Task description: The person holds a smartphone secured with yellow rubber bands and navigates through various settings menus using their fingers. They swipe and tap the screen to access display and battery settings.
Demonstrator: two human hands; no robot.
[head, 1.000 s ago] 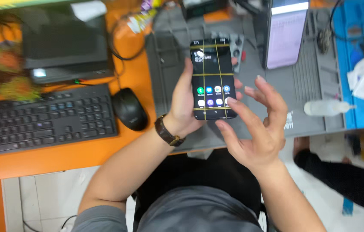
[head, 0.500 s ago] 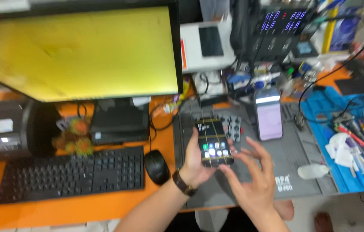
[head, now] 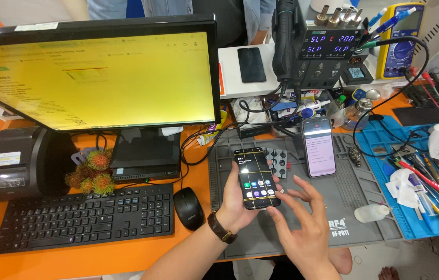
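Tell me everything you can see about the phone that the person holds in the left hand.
The phone is a slim dark slab, its glass screen lit and facing up, showing rows of small app icons crossed by thin yellow lines. The left hand grips it from below and along its edges, tilted above the grey mat. The right hand hovers beside its lower right corner, fingers spread.

1. Phones: three. One lit phone (head: 255, 178) in hand, one lit phone (head: 318, 146) lying on the grey mat (head: 354, 192), one dark phone (head: 251, 65) far on a white box.
2. Monitor (head: 95, 72): one.
3. Keyboard (head: 82, 218): one.
4. Mouse (head: 189, 208): one.
5. Label printer (head: 15, 163): one, far left.
6. Hands: two, left hand (head: 235, 205), right hand (head: 302, 223).
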